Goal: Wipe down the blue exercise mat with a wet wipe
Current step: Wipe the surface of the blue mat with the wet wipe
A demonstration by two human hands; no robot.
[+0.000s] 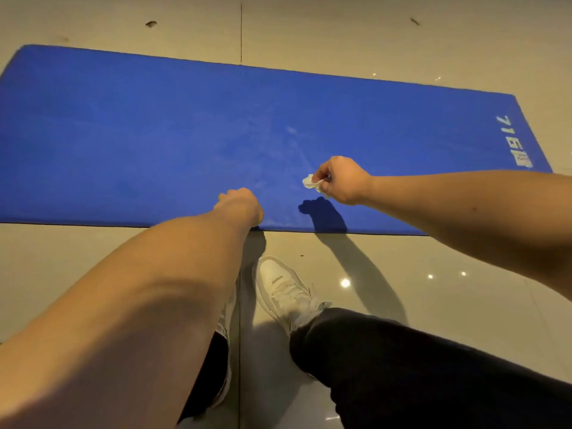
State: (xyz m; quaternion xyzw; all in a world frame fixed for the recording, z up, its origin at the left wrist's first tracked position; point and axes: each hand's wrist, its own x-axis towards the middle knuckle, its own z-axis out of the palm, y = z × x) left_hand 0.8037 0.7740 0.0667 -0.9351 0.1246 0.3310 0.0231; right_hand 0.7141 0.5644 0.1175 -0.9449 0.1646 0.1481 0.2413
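While you crouch at the near long edge of the blue exercise mat (154,134), spread flat on the tiled floor (402,35), your right hand (340,179) pinches a crumpled wet wipe (310,181) in its fingers, just above the mat. Your left hand (241,204) rests by the edge; its fingers are hidden. Wiping looks underway; broad unwiped mat lies leftward, with open floor around.

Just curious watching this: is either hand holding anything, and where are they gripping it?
The right hand pinches a small crumpled white wet wipe at its edge, fingertips only. The left hand holds nothing, resting by the blue foam exercise mat's near edge.
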